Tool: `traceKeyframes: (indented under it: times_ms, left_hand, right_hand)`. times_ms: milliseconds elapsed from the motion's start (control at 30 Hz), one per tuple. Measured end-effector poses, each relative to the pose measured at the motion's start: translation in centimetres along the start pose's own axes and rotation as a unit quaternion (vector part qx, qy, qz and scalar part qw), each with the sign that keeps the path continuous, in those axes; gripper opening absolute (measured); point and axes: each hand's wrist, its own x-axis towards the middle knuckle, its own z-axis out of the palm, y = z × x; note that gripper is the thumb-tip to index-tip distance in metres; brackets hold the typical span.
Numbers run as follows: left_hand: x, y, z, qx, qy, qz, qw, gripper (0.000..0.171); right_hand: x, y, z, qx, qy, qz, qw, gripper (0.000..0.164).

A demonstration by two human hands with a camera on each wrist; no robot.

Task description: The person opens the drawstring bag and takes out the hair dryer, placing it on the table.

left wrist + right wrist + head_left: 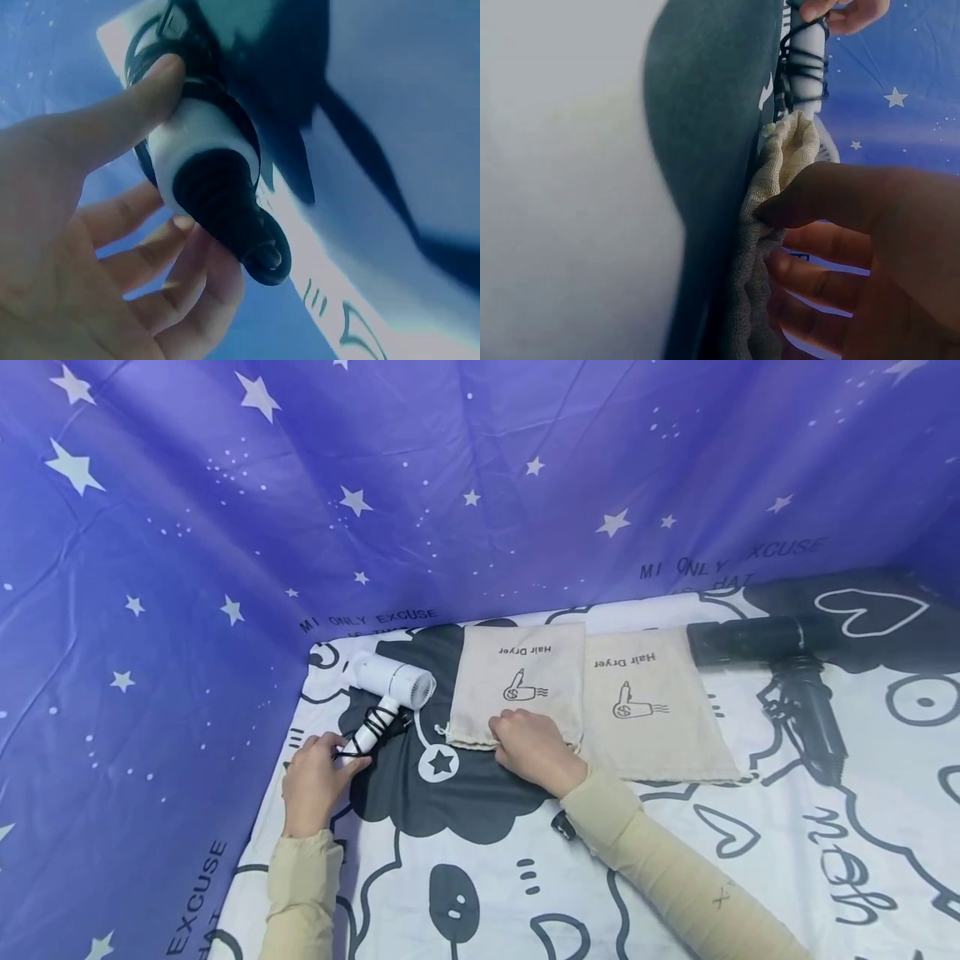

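Observation:
A white hair dryer [390,679] lies at the left of the patterned sheet, its black cord [380,721] wound round the handle. My left hand [318,777] grips the end of that handle; the left wrist view shows the thumb on top and the fingers beneath, near the black cord sleeve [217,191]. My right hand [534,747] pinches the gathered mouth of a cream cloth bag [517,652] printed "Hair Dryer". In the right wrist view, the thumb lies on the bag's ruffled edge [754,225]. Whether anything is inside the bag cannot be seen.
A second cream bag [652,735] lies to the right, partly under the first. Beyond it is a black hair dryer [813,710] with its cord at the handle. A small black object [562,825] shows beside my right sleeve. A purple starry curtain [465,485] hangs behind.

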Motion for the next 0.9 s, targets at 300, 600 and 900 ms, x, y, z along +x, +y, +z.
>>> traceKeyframes:
  times_ms: [300,600,900]
  left_hand:
    - [2.1,2.1,2.0,-0.013,0.036,-0.048,0.9981,0.046]
    - [2.7,3.2,2.5,-0.023,0.042,-0.074,0.9961,0.043]
    - [1.9,6.3,0.5,-0.076,0.041,-0.03,0.9958,0.032]
  right_hand:
    - [-0.4,-0.5,-0.1,0.003,-0.004,-0.009,1.0,0.005]
    - [-0.7,-0.4,-0.3,0.02,-0.011,-0.009,1.0,0.016]
    - [-0.9,1.4,-3.0,0.045,-0.026,0.037,0.998,0.025]
